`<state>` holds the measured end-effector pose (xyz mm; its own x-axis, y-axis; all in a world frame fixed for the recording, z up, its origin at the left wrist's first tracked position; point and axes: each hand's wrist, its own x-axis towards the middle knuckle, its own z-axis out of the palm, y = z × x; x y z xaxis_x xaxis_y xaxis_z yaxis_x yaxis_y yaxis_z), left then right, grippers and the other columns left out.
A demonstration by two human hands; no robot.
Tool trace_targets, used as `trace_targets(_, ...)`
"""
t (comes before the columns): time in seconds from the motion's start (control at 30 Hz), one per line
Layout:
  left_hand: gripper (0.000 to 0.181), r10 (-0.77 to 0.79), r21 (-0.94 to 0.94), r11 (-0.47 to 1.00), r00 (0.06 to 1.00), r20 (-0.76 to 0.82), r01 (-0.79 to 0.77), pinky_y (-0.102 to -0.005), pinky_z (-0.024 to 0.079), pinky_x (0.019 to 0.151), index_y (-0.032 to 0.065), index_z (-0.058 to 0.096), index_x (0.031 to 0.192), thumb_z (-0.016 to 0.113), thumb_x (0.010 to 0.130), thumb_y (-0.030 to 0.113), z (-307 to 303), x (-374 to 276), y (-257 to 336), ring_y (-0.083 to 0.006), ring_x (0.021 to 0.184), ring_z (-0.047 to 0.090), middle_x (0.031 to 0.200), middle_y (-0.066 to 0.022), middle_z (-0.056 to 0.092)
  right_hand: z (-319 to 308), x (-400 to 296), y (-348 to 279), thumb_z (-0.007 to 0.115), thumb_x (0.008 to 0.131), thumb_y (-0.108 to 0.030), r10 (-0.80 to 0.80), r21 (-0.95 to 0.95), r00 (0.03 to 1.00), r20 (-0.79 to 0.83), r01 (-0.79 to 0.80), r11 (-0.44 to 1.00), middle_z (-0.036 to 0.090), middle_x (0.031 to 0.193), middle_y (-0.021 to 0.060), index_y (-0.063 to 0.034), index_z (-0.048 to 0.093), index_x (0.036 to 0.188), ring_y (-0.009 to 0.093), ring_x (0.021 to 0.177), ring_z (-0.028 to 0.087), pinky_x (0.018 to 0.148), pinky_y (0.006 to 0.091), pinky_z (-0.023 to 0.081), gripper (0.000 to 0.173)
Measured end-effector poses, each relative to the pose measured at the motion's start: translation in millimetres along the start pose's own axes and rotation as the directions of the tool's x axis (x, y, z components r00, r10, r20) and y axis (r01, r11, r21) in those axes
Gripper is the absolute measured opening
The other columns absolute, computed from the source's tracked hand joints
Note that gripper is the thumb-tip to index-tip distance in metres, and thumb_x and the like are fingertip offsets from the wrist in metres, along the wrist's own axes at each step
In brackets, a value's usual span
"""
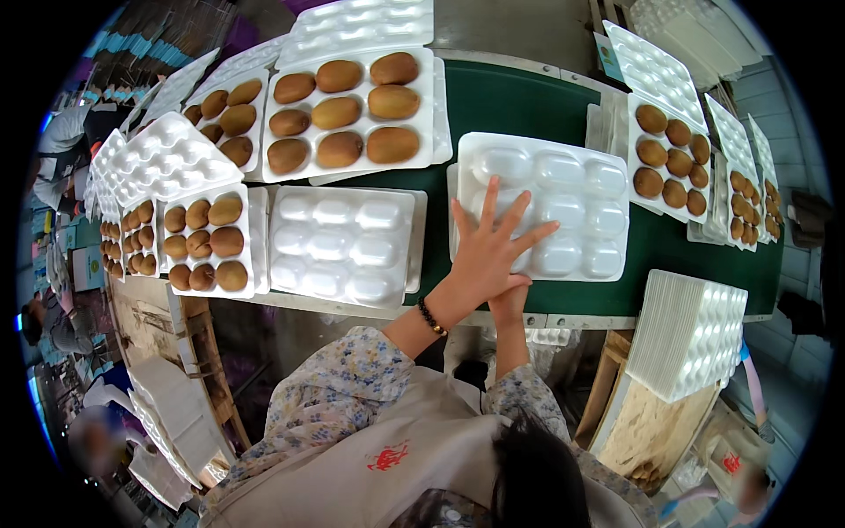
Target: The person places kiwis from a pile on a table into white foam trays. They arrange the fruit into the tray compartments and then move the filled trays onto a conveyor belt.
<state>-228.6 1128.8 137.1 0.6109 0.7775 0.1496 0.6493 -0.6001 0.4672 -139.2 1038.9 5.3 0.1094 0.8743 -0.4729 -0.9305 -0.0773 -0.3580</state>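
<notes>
My left hand lies on top of a white molded plastic tray with nine rounded bulges. Its fingers are spread apart, and a dark beaded bracelet circles that wrist. Close beside it, at the tray's near edge, is my right hand; the left hand partly covers it, so its grip is hidden. The tray rests on a green conveyor belt. To the left sits a similar white tray, bulges showing. Behind that, an opened tray holds nine kiwifruit in rows.
More kiwifruit trays stand on the belt's left and right. A tall stack of white trays leans over a wooden board at right front. A metal rail borders the belt. Other people are at both sides.
</notes>
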Motion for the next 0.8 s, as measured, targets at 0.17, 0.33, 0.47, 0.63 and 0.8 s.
trace_targets(0.17,0.092,0.039,0.029,0.999,0.999,0.025,-0.04,-0.0779,0.024,0.084,0.0427,0.042,0.132,0.082,0.05,0.042,-5.2,15.6,-12.3,-0.043,0.137,0.008,0.144,-0.0058,0.028,4.2,16.0,7.4,0.035,0.096,-0.045,-0.043,-0.122,0.999,0.002,0.043,0.992,0.029,0.146,0.0056,-0.0156,0.019,0.145,0.023,0.132,0.034,0.106,0.0421,0.033,0.059)
trace_targets(0.33,0.09,0.034,0.036,0.999,0.998,0.045,-0.035,-0.0768,0.024,0.088,0.0442,0.043,0.131,0.082,0.05,0.041,-9.8,26.4,-23.4,-0.0418,0.137,0.009,0.144,-0.0049,0.029,1.2,29.5,9.4,0.038,0.095,-0.048,0.002,-0.217,1.0,0.028,0.004,0.976,0.036,0.142,0.0062,-0.0136,0.025,0.142,0.023,0.129,0.038,0.103,0.0411,0.037,0.06)
trace_targets(0.47,0.091,0.003,0.032,0.999,0.999,0.038,-0.004,-0.0755,0.023,0.09,0.0443,0.043,0.131,0.082,0.049,0.04,-14.3,27.3,-30.1,-0.0415,0.136,0.014,0.143,-0.0042,0.033,-19.1,41.2,25.3,0.041,0.095,-0.045,0.008,-0.201,1.0,-0.027,-0.013,0.98,0.046,0.132,0.0079,-0.0124,0.038,0.135,0.022,0.121,0.046,0.099,0.0388,0.042,0.052)
trace_targets(0.63,0.09,-0.001,0.046,0.999,0.998,0.069,-0.002,-0.0745,0.025,0.091,0.0435,0.044,0.13,0.083,0.049,0.039,-27.2,33.2,-45.9,-0.043,0.135,0.017,0.142,-0.0049,0.033,-24.3,54.1,25.9,0.041,0.096,-0.03,0.116,-0.019,0.992,0.046,-0.115,0.993,0.055,0.118,0.0086,-0.0093,0.04,0.13,0.024,0.108,0.055,0.091,0.0393,0.048,0.04)
trace_targets(0.8,0.089,0.002,0.079,0.997,0.996,0.092,-0.01,-0.0736,0.027,0.09,0.0431,0.045,0.13,0.083,0.05,0.039,-33.5,36.3,-44.0,-0.0454,0.133,0.019,0.143,-0.0052,0.031,-6.6,31.8,-36.2,0.04,0.097,-0.031,0.028,-0.114,0.98,-0.199,-0.051,0.992,0.048,0.123,0.0154,-0.0055,0.037,0.132,0.033,0.112,0.051,0.095,0.0451,0.045,0.043)
